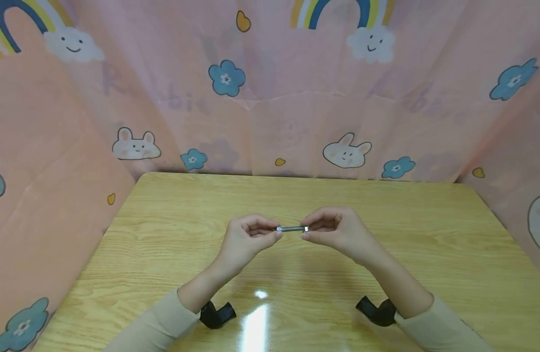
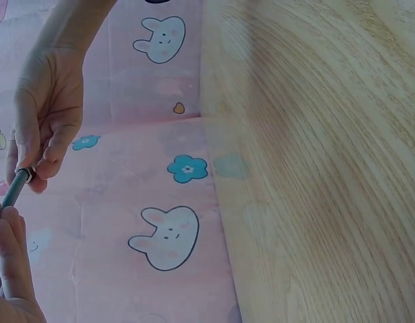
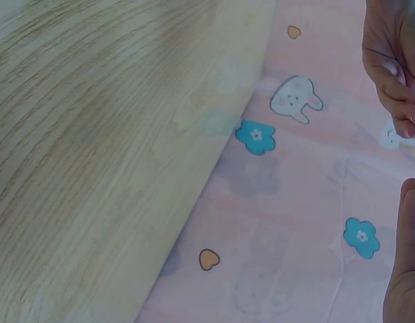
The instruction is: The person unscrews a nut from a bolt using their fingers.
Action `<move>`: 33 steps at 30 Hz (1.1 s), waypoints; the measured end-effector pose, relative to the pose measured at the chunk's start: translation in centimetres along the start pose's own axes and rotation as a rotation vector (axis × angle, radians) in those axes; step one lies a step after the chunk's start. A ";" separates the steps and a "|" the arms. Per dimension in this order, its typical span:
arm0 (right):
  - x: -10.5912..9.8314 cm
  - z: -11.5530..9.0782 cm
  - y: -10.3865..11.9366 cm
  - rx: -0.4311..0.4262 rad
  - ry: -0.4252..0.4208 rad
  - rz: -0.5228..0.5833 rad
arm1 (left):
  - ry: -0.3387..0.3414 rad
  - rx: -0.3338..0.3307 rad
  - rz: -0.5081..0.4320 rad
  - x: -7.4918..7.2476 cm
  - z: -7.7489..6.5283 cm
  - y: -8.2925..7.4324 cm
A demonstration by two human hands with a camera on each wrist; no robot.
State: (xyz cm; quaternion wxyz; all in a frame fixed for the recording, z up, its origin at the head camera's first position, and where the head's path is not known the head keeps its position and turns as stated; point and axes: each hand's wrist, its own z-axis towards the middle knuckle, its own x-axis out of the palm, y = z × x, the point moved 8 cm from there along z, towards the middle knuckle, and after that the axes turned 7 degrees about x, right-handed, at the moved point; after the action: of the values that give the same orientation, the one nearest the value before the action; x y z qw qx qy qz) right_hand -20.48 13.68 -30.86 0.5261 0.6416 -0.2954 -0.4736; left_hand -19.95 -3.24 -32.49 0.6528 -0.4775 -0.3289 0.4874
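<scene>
A slim silver threaded bolt is held level above the table, spanning the gap between both hands. My left hand pinches its left end between thumb and fingers. At the bolt's right end sits a bright hex nut, pinched by the fingertips of my right hand. In the left wrist view the bolt's threads show clearly, with the nut at the right hand's fingertips. The right wrist view catches only parts of both hands at its right edge, the bolt mostly cut off.
Beneath the hands lies a wood-grain table, with a bright light reflection near its front. A pink patterned cloth hangs behind it and along the sides. A black wrist device hangs below the left wrist, and another black device below the right.
</scene>
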 end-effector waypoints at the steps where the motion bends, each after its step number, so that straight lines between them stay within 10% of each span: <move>1: 0.0 0.0 0.0 -0.003 -0.007 -0.002 | -0.001 -0.003 0.002 0.0 0.0 0.0; 33: -0.7 -0.1 -0.5 0.035 -0.036 0.000 | 0.008 -0.009 0.011 -0.4 0.1 0.3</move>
State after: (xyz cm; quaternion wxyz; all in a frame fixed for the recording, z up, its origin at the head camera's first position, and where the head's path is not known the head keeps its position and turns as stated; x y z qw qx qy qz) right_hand -20.74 14.41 -31.11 0.5093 0.6422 -0.3131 -0.4798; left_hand -20.24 -3.58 -32.74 0.6491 -0.4844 -0.3259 0.4878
